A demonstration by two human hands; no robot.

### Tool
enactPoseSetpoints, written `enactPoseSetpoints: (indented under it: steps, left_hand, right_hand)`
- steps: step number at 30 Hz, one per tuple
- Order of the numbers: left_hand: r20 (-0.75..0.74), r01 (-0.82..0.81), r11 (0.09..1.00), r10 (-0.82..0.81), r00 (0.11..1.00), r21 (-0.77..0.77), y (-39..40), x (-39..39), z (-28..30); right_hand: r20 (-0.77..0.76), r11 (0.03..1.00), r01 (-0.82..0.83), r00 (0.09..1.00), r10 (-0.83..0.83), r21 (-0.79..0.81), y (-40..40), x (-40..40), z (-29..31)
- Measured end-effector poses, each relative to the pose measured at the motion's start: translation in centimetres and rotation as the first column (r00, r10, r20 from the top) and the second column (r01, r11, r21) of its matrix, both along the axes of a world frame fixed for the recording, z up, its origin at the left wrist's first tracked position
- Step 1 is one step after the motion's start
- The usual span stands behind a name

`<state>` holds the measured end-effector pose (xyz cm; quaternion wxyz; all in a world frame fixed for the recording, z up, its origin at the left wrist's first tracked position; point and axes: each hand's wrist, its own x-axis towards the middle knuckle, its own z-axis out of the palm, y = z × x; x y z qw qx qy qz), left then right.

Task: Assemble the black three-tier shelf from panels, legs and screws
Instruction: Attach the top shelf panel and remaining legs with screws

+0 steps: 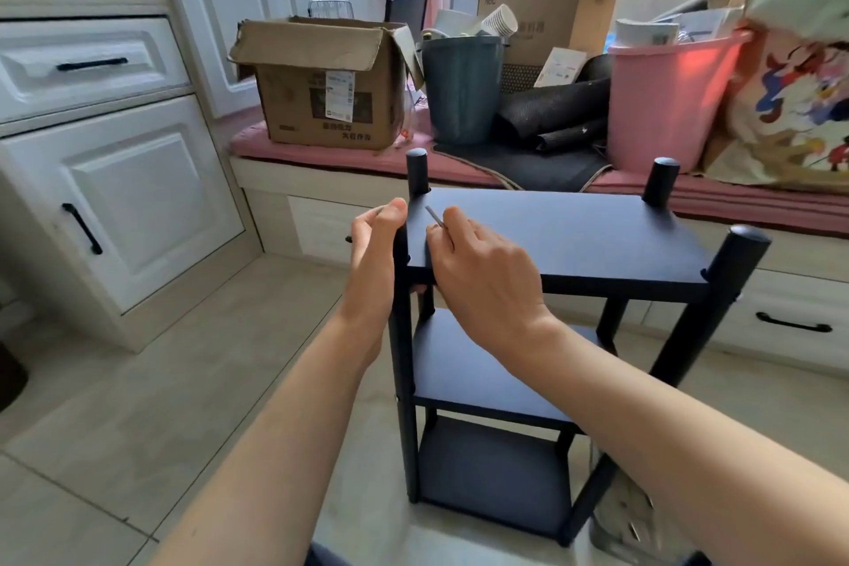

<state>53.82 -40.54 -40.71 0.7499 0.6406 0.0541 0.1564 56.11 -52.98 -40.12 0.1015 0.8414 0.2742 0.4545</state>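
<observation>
Head view puts the black three-tier shelf (542,335) upright on the tiled floor (206,404), in the middle of the frame, with all three panels already seated between four round legs. It reads as stiff board on rigid posts, light enough to shift with one hand but tall and narrow, so likely to tip if pushed high up; the matte panel faces look smooth and may slip under a flat palm. The legs are the safer places to take hold, low down or just under a panel edge.

The left hand (376,244) grips the front-left leg (403,358) at the top panel's corner, fingers curled round it. The right hand (482,276) rests on the top panel (574,239) and pinches a thin grey tool (434,216) (probably a hex key, though it is too small to be sure) between thumb and fingertips, its tip pointing to 11 o'clock toward the back-left leg (417,175).

No screw can be made out at that corner; both hands cover the joint. The right forearm hides part of the middle panel, and something pale at 5 o'clock by the shelf's foot is cut off and unclear.
</observation>
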Motion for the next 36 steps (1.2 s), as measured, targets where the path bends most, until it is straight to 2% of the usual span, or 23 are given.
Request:
enactPoseSetpoints:
  steps: [3,6,8,11,15,17,20,22,24,29,36]
  left_hand:
    - [-0.04,0.109,0.994,-0.109,0.993,-0.007,0.6,-0.1,0.1]
    - [-0.041,0.259,0.963,-0.256,0.966,0.074,0.9,-0.3,0.3]
    - [-0.055,0.303,0.949,-0.299,0.953,0.09,1.0,-0.6,0.6]
    - [-0.067,0.294,0.952,-0.289,0.955,0.085,1.1,-0.6,0.7]
    - [-0.081,0.178,0.983,-0.175,0.981,0.041,0.4,-0.5,0.8]
    - [-0.072,0.163,0.985,-0.159,0.985,0.059,0.2,-0.6,0.8]
    - [-0.042,0.269,0.963,-0.268,0.962,0.006,0.7,-0.9,0.5]
    - [-0.032,0.365,0.928,-0.368,0.929,-0.077,1.5,-1.2,0.2]
    - [-0.038,0.409,0.908,-0.413,0.91,-0.09,1.9,-1.1,0.0]
    - [-0.042,0.382,0.921,-0.385,0.922,-0.069,1.3,-0.9,-0.2]
    - [0.019,0.244,0.97,-0.244,0.97,0.002,-0.1,-1.5,0.2]
  right_hand:
    - [-0.016,1.0,0.02,1.0,-0.02,0.018,0.0,0.0,-0.1]
    - [-0.039,0.999,0.024,0.999,-0.023,0.041,0.1,0.0,0.0]
    - [-0.047,0.998,0.038,0.998,-0.036,0.043,0.1,-0.1,-0.1]
    - [-0.018,0.997,0.062,0.998,-0.061,0.046,0.1,-0.3,0.1]
    - [0.058,0.976,0.107,0.991,-0.12,0.188,0.2,0.2,2.4]
    - [0.038,0.981,0.124,0.991,-0.131,0.148,0.2,-0.1,2.2]
    - [-0.028,0.987,0.134,0.991,-0.132,0.089,-0.1,-0.4,1.2]
    - [-0.035,0.99,0.111,0.993,-0.108,0.091,-0.3,-0.5,1.2]
    - [-0.027,0.991,0.1,0.995,-0.098,0.092,-0.4,-0.4,1.4]
    - [-0.021,0.99,0.088,0.996,-0.086,0.11,-0.5,-0.6,1.1]
    - [-0.033,0.993,0.032,0.999,-0.028,0.118,-0.6,-0.7,1.1]
